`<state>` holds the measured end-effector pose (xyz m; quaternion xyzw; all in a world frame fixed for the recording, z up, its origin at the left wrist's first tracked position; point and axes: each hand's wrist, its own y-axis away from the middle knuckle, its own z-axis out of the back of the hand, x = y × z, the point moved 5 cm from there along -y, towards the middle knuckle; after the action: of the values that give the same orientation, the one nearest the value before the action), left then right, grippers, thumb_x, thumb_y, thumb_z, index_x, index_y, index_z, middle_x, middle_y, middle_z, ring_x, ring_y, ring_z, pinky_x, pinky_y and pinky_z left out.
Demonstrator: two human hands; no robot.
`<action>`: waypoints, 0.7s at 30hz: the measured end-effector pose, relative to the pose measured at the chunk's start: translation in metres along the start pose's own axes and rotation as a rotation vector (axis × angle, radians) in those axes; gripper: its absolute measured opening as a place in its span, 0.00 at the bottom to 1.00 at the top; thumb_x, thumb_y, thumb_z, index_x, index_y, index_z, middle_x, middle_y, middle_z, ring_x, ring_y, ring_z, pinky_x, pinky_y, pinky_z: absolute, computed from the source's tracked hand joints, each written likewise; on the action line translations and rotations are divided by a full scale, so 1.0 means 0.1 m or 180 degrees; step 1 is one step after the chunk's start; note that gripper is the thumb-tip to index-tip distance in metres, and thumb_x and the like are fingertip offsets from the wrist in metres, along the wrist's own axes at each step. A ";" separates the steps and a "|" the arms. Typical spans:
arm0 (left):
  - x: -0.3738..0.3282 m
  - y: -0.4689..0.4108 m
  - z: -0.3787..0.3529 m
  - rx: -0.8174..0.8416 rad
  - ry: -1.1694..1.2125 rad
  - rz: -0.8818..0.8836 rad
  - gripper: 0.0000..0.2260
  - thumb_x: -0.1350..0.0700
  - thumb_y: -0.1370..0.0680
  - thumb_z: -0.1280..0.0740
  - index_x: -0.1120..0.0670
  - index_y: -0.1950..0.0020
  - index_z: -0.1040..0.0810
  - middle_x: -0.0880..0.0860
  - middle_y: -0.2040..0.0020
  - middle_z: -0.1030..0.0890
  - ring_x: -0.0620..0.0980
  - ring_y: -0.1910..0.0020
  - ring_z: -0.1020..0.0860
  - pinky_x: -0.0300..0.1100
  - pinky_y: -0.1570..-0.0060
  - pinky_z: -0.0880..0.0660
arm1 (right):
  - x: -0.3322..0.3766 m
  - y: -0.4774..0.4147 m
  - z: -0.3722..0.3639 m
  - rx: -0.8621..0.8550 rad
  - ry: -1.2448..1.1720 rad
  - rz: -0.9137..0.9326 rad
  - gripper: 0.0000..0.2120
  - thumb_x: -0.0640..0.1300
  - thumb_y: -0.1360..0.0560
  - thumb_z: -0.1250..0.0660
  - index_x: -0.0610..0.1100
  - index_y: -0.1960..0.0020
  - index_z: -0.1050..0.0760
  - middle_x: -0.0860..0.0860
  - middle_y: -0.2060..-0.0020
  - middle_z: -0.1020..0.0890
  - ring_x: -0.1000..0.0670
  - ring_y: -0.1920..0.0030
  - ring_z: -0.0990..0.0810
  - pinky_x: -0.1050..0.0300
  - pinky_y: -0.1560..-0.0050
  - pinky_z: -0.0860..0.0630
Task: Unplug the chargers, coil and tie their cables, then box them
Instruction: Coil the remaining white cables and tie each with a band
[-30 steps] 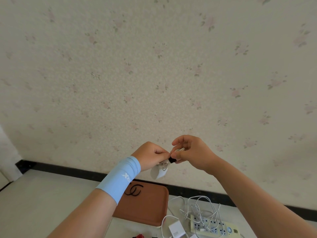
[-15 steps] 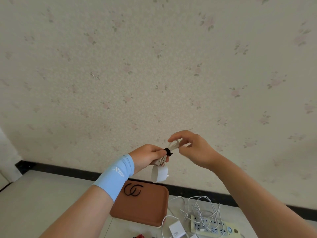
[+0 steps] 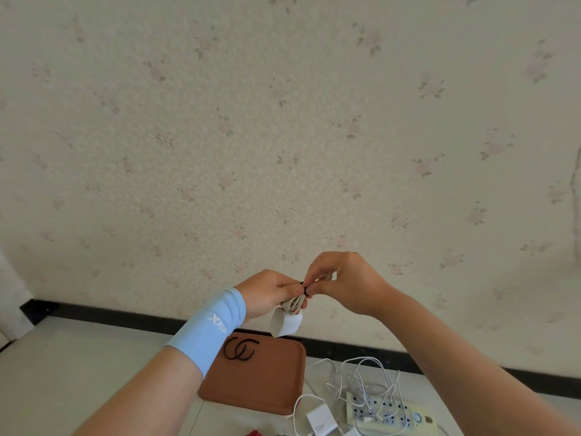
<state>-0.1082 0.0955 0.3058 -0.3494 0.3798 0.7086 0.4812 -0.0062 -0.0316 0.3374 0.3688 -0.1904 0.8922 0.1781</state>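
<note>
My right hand [image 3: 345,281] has closed back in on the left since half a second ago. Its thumb and forefinger, which were spread beside the bundle, now pinch the black tie [image 3: 304,289]. My left hand [image 3: 270,292] has its fingers curled round the coiled white cable [image 3: 294,303], gripping it just left of the tie, so the tie sits between the fingertips of both hands. The white charger [image 3: 287,322] hangs from the coil below my left fingers, touching nothing else. Both hands are held up in front of the wall, well above the table [image 3: 78,366]. A blue wristband [image 3: 210,328] covers my left wrist.

On the table below lies a brown tray [image 3: 267,382] with two more black ties [image 3: 240,349] on its far end. Just to its right a power strip [image 3: 390,413] sits under a tangle of loose white cables [image 3: 361,376], with a second charger [image 3: 320,421] near the strip's left end.
</note>
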 end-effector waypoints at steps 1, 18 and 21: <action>-0.01 0.01 -0.01 -0.0012 -0.0160 -0.0004 0.11 0.51 0.18 0.37 0.49 0.51 0.14 0.45 0.52 0.14 0.44 0.46 0.19 0.37 0.40 0.29 | -0.02 0.00 -0.01 0.0061 0.0008 -0.0118 0.09 0.42 0.29 0.22 0.54 0.53 0.16 0.58 0.58 0.16 0.56 0.55 0.19 0.56 0.48 0.21; -0.10 0.04 0.08 -0.0834 -0.0565 -0.0239 0.16 0.51 0.30 0.23 0.45 0.43 0.17 0.41 0.56 0.15 0.35 0.52 0.19 0.34 0.44 0.26 | -0.11 -0.02 -0.11 -0.0012 -0.0020 -0.0656 0.05 0.43 0.24 0.27 0.50 0.55 0.13 0.58 0.68 0.18 0.63 0.69 0.22 0.69 0.67 0.28; -0.07 0.01 0.08 -0.0884 -0.0324 -0.0215 0.18 0.50 0.27 0.25 0.47 0.37 0.20 0.41 0.56 0.14 0.36 0.51 0.19 0.32 0.45 0.29 | -0.14 -0.03 -0.15 -0.0051 -0.0286 -0.0775 0.05 0.45 0.22 0.30 0.49 0.53 0.15 0.50 0.61 0.14 0.52 0.61 0.15 0.53 0.53 0.17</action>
<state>-0.1083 0.0988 0.3156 -0.3889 0.2412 0.7545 0.4704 -0.0042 -0.0239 0.3181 0.4274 -0.1591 0.8450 0.2794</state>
